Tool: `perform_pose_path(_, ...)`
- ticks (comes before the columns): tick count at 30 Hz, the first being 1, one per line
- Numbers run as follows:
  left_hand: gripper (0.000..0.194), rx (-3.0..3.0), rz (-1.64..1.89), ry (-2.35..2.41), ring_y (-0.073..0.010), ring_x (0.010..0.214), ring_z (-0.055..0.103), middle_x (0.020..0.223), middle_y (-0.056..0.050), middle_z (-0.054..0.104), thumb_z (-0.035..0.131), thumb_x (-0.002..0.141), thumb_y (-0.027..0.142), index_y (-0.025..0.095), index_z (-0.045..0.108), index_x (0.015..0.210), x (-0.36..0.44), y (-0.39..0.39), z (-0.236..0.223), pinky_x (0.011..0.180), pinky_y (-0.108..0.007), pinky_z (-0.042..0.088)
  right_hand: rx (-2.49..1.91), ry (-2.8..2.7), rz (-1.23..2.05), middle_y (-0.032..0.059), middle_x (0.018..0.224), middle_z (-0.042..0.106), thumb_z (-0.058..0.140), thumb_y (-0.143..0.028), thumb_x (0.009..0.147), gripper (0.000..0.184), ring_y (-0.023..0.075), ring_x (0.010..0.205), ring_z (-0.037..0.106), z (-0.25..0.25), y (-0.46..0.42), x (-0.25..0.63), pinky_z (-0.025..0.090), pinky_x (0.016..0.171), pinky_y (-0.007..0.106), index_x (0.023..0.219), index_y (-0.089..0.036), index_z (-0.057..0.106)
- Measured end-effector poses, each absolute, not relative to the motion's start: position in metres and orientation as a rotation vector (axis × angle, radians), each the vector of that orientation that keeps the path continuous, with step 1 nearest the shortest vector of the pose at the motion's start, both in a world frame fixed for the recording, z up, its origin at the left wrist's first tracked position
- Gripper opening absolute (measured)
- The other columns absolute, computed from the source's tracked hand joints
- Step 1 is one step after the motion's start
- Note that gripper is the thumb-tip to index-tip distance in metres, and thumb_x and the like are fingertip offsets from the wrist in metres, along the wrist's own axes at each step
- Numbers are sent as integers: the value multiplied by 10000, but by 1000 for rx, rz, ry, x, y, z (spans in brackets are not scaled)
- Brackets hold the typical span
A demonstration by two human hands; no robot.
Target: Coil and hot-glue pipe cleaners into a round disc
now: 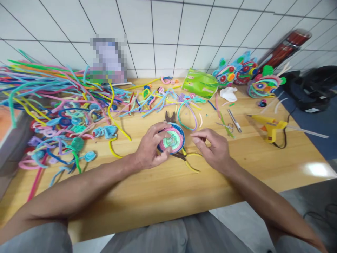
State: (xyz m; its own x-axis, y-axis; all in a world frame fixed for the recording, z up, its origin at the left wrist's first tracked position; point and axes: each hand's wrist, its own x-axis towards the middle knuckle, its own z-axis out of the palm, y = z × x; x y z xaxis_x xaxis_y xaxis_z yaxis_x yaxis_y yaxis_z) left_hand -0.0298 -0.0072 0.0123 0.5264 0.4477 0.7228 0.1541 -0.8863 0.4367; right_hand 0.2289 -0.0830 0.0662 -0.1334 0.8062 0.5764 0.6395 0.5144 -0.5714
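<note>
My left hand (pixel 152 146) grips a round coiled pipe-cleaner disc (pixel 172 138) between thumb and fingers. Its rings run from pale green at the centre through pink to blue at the rim. Just right of the disc, my right hand (pixel 212 147) is closed with thumb and forefinger together; what they hold, if anything, is too small to make out. Beneath the disc lie yellow-handled pliers (pixel 193 167), partly hidden. Dark metal jaws (pixel 170 116) stick out beyond the disc's far edge; whether they belong to the same pliers I cannot tell.
Loose pipe cleaners (pixel 52 91) and coiled pieces (pixel 76 123) crowd the left. Toward the right are small scissors (pixel 228 125), a craft knife (pixel 234 120) and a yellow glue gun (pixel 272 128). A green packet (pixel 200 84), decorated colourful heads (pixel 263 86) and a red flask (pixel 286 45) stand behind.
</note>
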Motion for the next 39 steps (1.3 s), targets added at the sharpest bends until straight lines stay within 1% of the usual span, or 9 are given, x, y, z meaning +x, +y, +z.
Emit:
perform_pose_path(5,463,2433,1261,512,-343,1439,610,1481,-165,614,676,1014,328,295,493,1438,-31,-8,11,1157,-607,575,-1098,-1904,271,44,984,837,695,-190,1039,158,199,853,778,60,-80,223,631,785,358,1142,-273,780)
perform_pose_path(13,478,2429,1272,497,-342,1413,617,1473,-172,607,677,1006,322,295,507,1452,-31,-8,10,1163,-612,567,-1098,-1926,280,43,957,826,693,-164,1045,158,188,847,776,43,-83,223,624,754,331,1148,-259,766)
perform_pose_path(20,467,2432,1240,525,-350,1408,627,1474,-160,616,690,997,349,310,508,1425,-32,-7,11,1142,-608,570,-1124,-1913,316,51,987,833,699,-203,1046,146,193,838,775,37,-85,224,640,782,346,1154,-263,776)
perform_pose_path(25,444,2455,1241,558,-345,1394,630,1460,-159,617,664,1004,350,304,496,1413,-33,-8,11,1129,-598,586,-1124,-1875,319,47,980,821,690,-230,1053,130,191,833,760,33,-86,223,618,758,343,1160,-266,754)
perform_pose_path(29,434,2434,1258,558,-341,1404,627,1488,-159,611,668,1007,347,297,511,1407,-33,-8,10,1134,-585,587,-1100,-1833,297,29,905,778,677,-267,1057,53,184,811,727,35,-86,226,583,753,343,1007,-262,690)
perform_pose_path(32,412,2421,1289,539,-332,1393,633,1471,-154,618,670,1011,349,292,532,1395,-33,-7,8,1128,-571,594,-1119,-1751,227,34,894,753,671,-305,1043,202,198,843,717,39,-81,237,575,799,371,860,-267,594)
perform_pose_path(34,400,2424,1303,545,-326,1378,643,1449,-151,627,671,1013,341,290,541,1387,-33,-6,8,1118,-561,600,-1191,-1581,230,18,864,729,639,-351,1059,250,184,800,695,43,-74,250,567,781,360,837,-269,558)
perform_pose_path(36,397,2437,1304,563,-324,1366,650,1436,-149,632,675,1012,333,286,541,1383,-33,-5,8,1109,-553,604,-1220,-1341,313,-30,783,672,637,-405,1064,270,148,679,633,47,-66,264,542,701,314,855,-273,529)
perform_pose_path(39,398,2447,1313,568,-327,1355,656,1437,-151,636,676,1011,325,279,535,1380,-33,-3,7,1093,-550,607,-1165,-1103,474,-88,721,609,710,-474,1003,275,113,553,542,56,-55,281,477,581,260,955,-286,515)
